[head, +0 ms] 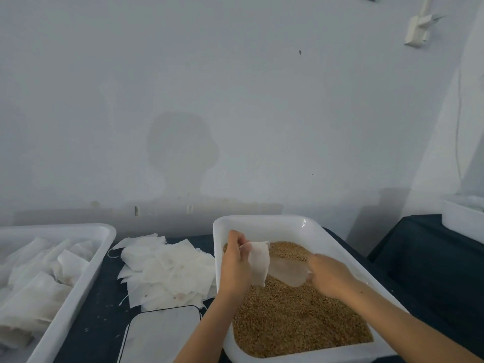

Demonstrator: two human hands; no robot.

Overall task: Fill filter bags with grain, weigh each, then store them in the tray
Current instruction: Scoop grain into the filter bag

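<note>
White filter bag [258,262], held above the grain bin [262,221] at right, with the left hand [235,260] pinching its upper edge between thumb and fingers. The right hand [327,277] grips a translucent scoop [286,271], fingers curled round its handle, the scoop's mouth touching or just beside the bag's open side. Filling is judged to be the step in hand; whether grain is already in the bag cannot be told. The next move calls for a bag mouth kept wide and a scoop tipped slowly, so that no grain spills past the edge. Brown grain [296,323] covers the bin's floor, deeper toward the near end. A flat scale [162,334] with a white platform lies near, just left of the bin, bearing nothing. Empty bags [167,271] lie in a loose heap on the dark counter [99,323] beyond the scale. At far left the storage tray [78,292] holds a number of filled bags [34,292] lying on their sides.
</note>
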